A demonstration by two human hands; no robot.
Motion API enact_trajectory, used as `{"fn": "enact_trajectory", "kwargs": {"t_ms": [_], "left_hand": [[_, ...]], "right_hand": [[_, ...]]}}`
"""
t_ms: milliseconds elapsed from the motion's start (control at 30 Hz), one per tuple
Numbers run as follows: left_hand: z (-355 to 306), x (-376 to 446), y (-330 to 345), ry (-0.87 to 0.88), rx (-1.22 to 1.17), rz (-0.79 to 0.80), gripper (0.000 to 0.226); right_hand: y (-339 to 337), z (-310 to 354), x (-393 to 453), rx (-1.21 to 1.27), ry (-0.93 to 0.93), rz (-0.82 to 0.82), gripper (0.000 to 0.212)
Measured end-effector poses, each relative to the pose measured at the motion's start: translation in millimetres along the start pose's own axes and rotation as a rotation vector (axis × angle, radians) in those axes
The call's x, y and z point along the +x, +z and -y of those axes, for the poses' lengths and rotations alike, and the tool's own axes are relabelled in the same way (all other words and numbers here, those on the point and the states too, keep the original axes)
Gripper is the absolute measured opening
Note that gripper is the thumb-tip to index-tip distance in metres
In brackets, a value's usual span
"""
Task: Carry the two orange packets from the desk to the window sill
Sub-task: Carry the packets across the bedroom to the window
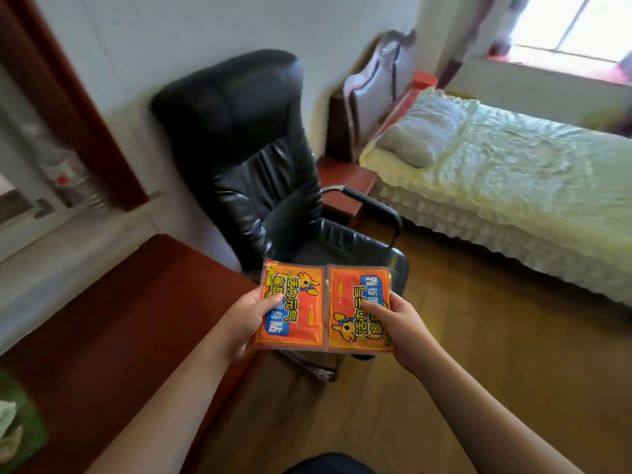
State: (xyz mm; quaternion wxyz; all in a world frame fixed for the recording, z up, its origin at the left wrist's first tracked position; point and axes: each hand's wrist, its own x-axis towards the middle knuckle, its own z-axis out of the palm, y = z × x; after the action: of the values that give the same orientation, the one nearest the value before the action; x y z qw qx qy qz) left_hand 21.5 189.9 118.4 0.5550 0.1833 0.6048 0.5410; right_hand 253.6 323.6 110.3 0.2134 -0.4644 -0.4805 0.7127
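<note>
Two orange packets with blue labels and a cartoon animal are held side by side in front of me, above the floor. My left hand (248, 318) grips the left packet (301, 299) by its left edge, thumb on top. My right hand (398, 325) grips the right packet (349, 302) by its right edge, thumb on its face. The dark red desk (113, 323) lies to my lower left. A window sill (554, 68) with a red cover sits at the far upper right, beyond the bed.
A black leather office chair (260, 165) stands directly ahead, next to the desk. A bed (513, 172) with a pale green cover and a pillow fills the right side. A red nightstand (345, 184) sits between chair and bed. Wooden floor (478, 336) lies to the right.
</note>
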Motion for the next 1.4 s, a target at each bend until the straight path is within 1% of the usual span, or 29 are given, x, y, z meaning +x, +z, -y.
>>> {"fn": "enact_trajectory", "kwargs": {"t_ms": [200, 467, 667, 867, 1000, 1200, 1400], "left_hand": [[-2.9, 43.9, 98.4, -0.039, 0.098, 0.14, 0.02], [-0.2, 81.4, 255.2, -0.08, 0.196, 0.308, 0.02], [5.8, 109.7, 346.1, -0.112, 0.281, 0.41, 0.026], [4.0, 147.7, 411.9, -0.161, 0.307, 0.517, 0.024], [-1.4, 184.9, 443.0, -0.187, 0.333, 0.584, 0.02], [-20.7, 249.5, 490.1, -0.204, 0.364, 0.707, 0.026], [-34.0, 295.3, 533.2, -0.232, 0.377, 0.81, 0.027]], "right_hand": [[-100.8, 4.6, -21.6, 0.127, -0.035, -0.12, 0.029], [-242.7, 9.6, -51.9, 0.28, -0.081, -0.264, 0.028], [-323.3, 11.9, -64.9, 0.35, -0.094, -0.356, 0.026], [-373.9, 17.3, -60.3, 0.401, -0.111, -0.462, 0.027], [-396.7, 25.4, -47.9, 0.422, -0.129, -0.541, 0.03], [-425.8, 50.9, -20.8, 0.441, -0.164, -0.668, 0.028], [-445.4, 63.4, -0.4, 0.467, -0.212, -0.768, 0.027]]}}
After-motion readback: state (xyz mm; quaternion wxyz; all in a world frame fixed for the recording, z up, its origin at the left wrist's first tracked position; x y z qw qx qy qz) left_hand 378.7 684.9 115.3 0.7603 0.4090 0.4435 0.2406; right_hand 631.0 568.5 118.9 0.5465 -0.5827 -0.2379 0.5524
